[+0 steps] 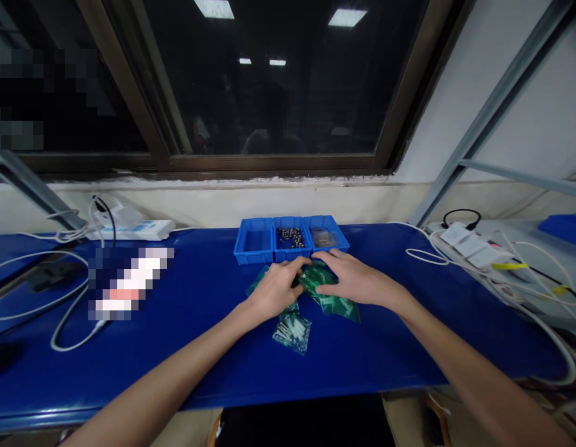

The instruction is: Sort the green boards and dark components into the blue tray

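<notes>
Going left to right.

Far left: white cables (55, 304) loop across the blue workbench top (195, 366). White power strip (130, 226) at the back edge. Pixelated patch (130, 282) on the bench, can't tell what's under it.

Center: left hand (276, 288), forearm in from lower left, palm down, fingers half curled and pointing right, over a green plastic packet (259, 279). Can't tell if it's gripping. Small dark bit between the hands, too hidden to identify.

Second packet with pin-like parts (292, 332) lies on the bench just below the left hand, well clear of the right.

Right hand (357, 279), forearm in from lower right, palm down, fingers nearly flat and pointing left, tips almost meeting the left hand. It sits on a third green packet (332, 298), which sticks out below it. Hand mostly open, can't tell if it has hold.

Just beyond the fingertips, three joined blue parts bins in a row: left bin (254, 242), middle bin (290, 237) with small metal screws, right bin (323, 239) with a small clear bag.

Far right: white power strips (469, 245) in a tangle of cables, yellow tags (509, 266) on the cables, blue bin (565, 226) at the frame edge.
</notes>
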The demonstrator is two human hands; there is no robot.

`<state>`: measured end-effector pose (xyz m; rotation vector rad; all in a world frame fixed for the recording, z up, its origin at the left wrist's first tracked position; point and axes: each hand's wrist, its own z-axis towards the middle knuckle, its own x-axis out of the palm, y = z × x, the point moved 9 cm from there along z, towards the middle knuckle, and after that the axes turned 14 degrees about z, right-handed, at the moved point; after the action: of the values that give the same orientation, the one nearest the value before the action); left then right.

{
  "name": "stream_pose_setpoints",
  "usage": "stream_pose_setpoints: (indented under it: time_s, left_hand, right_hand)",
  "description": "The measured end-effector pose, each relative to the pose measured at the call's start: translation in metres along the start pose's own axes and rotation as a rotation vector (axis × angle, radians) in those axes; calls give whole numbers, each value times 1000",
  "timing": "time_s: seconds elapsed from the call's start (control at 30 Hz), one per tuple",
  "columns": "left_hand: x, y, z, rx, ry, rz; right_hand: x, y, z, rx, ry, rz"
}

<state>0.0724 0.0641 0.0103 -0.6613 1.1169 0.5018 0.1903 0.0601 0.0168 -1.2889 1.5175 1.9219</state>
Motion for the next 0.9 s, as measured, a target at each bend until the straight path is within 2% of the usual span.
stream_pose_setpoints:
  time_s: [0.17,0.23,0.43,0.67,0.77,0.9]
  left_hand:
    - [-4,-8,-4,93,-32,244]
    - [-4,-14,-6,159,-48,319]
    - [-15,-27,-10,326,-171,411]
    - [-37,-18,-13,323,-274,389]
    - [-40,-13,-13,317,-240,381]
    - [-37,-18,-13,374,-121,428]
  right_hand:
    - [9,-18,-8,251,102,161]
    - [12,-21,-11,295,128,235]
    - [8,-24,-6,243,93,251]
    - [-13,-17,-7,164,85,196]
    - [-20,-9,-10,86,128,120]
    - [-7,-12,-12,82,270,24]
